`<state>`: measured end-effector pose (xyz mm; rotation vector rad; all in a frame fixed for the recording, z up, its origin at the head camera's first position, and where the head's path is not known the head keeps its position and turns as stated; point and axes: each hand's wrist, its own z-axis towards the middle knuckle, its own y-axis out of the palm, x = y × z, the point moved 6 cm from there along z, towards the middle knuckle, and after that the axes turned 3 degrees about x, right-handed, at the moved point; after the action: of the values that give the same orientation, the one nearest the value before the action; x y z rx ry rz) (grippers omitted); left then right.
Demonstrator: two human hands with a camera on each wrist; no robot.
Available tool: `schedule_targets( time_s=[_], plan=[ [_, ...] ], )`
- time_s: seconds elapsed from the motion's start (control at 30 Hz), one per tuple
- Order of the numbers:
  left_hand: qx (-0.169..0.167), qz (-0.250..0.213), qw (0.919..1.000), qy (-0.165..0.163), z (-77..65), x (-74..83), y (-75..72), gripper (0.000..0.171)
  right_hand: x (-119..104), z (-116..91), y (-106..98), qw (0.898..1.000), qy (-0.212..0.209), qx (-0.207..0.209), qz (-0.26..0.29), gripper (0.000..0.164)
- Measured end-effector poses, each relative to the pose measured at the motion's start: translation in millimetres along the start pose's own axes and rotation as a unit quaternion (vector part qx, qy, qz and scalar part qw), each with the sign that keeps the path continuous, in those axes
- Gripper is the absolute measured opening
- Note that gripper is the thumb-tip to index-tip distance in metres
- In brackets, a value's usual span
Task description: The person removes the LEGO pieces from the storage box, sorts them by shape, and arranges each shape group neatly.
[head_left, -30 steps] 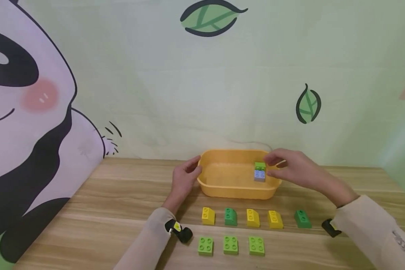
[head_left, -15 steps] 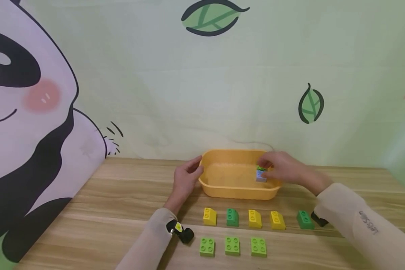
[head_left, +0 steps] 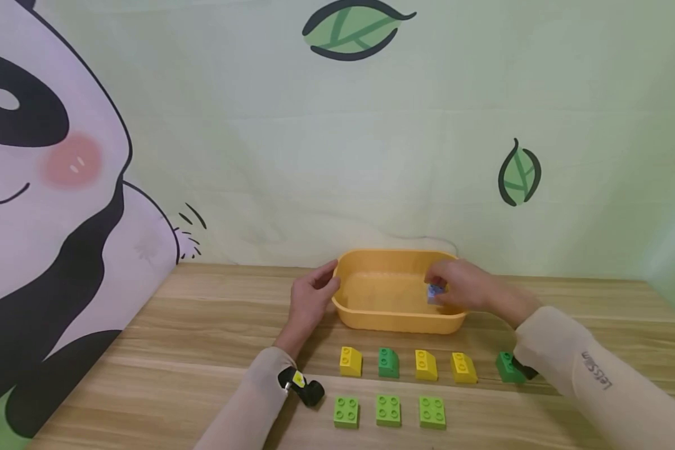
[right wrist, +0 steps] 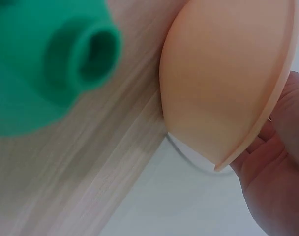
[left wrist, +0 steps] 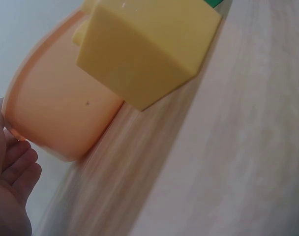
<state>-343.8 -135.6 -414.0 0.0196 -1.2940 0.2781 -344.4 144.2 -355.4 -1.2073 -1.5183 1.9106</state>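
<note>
My left hand [head_left: 308, 300] grips the left rim of the yellow-orange plastic basin [head_left: 396, 322]; the left wrist view shows several of its fingers [left wrist: 21, 162] bent outside the basin wall. Inside the basin's right end, my right hand [head_left: 462, 284] has its fingers and thumb curled round a light blue toy building brick [head_left: 434, 292]. These fingers hide the lime green brick behind it. In the right wrist view the basin's wall [right wrist: 218, 73] covers the fingertips of the right hand [right wrist: 275, 182].
On the wooden table [head_left: 219, 325], a row of sloped bricks, yellow [head_left: 350, 361] and dark green [head_left: 388, 362], lies before the basin. Three lime green bricks [head_left: 389, 410] lie nearer. My right sleeve's wrist camera overlaps another dark green brick [head_left: 509, 367]. A printed cloth [head_left: 315, 156] hangs behind.
My right hand has moved left and down from the basin's right rim, closing its fingers round the blue brick and covering the lime green one. My left hand stays at the left rim.
</note>
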Motion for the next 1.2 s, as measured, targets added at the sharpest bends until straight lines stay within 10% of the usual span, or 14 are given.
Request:
schedule_targets(
  time_s=[0.7, 1.2],
  plan=[
    [-0.003, -0.001, 1.0000, 0.005, -1.2, 2.4, -0.7, 0.038, -1, 4, 4, 0.999, 0.011, -0.030, -0.028, 0.024],
    [0.001, 0.008, 1.0000, 0.001, -0.8, 2.3, -0.4, 0.038, -18, -31, -26, 0.993, -0.010, 0.083, 0.080, 0.029]
  ],
)
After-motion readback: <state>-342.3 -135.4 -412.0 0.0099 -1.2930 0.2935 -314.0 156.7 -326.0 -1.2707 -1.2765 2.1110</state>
